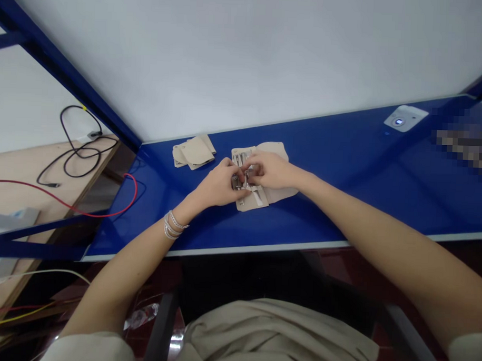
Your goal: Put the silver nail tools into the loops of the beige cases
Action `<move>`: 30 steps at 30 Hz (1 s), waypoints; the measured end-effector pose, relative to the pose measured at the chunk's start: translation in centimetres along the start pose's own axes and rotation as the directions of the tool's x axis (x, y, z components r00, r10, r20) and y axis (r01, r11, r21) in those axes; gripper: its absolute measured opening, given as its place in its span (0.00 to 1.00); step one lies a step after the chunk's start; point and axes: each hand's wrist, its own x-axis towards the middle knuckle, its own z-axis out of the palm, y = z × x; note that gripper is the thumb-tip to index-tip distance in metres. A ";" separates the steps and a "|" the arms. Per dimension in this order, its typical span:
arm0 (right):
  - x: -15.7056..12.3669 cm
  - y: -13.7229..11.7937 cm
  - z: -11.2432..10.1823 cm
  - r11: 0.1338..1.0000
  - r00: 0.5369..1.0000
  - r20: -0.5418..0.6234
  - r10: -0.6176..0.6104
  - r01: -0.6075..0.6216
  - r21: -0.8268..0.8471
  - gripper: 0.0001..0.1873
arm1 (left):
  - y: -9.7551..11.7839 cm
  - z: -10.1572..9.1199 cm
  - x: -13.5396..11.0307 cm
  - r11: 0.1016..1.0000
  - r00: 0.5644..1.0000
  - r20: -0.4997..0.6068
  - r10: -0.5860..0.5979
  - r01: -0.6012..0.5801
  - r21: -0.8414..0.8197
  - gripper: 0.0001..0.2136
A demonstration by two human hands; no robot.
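An opened beige case [274, 149] lies on the blue table [344, 168], with several small metal tools [239, 158] held in its left half. My left hand [217, 185], with bracelets at the wrist, is closed on a small metal tool [238, 183] over the case. My right hand [270, 170] meets it from the right, fingers pinched on the same tool. What exactly the tool is stays too small to tell.
A stack of closed beige cases [193, 151] lies to the left of the open one. A white device with a lit spot [405, 118] sits at the back right. Black and red cables [78, 154] run over a wooden bench on the left. A white wall stands behind.
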 end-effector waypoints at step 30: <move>-0.1 0.3 -0.6 0.988 0.992 0.079 -0.103 0.111 -0.108 0.10 | 0.2 0.1 0.1 0.999 0.999 0.020 0.035 -0.035 0.005 0.11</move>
